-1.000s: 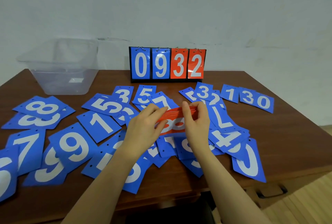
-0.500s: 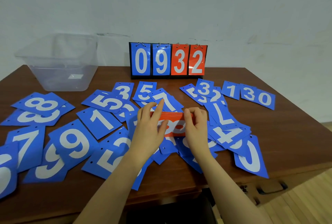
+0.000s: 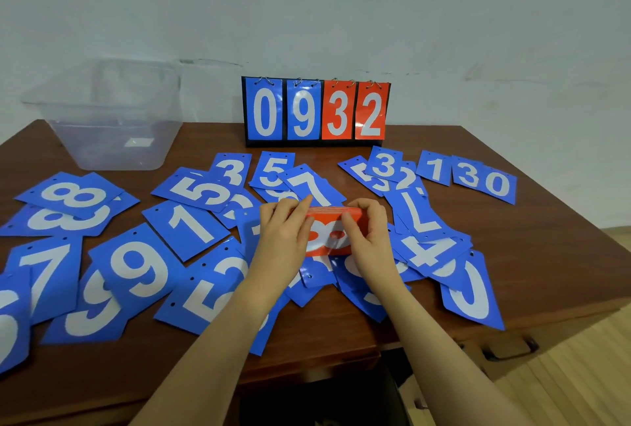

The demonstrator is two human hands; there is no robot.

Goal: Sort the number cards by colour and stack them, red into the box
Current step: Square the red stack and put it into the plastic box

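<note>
red stack squared, little shift | left hand – right hand | both grips closed on its ends

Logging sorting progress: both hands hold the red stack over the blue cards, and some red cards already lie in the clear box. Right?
Not quite: the head view shows the clear box holds no cards. Both the left hand and right hand do hold the red stack over the blue cards.
</note>
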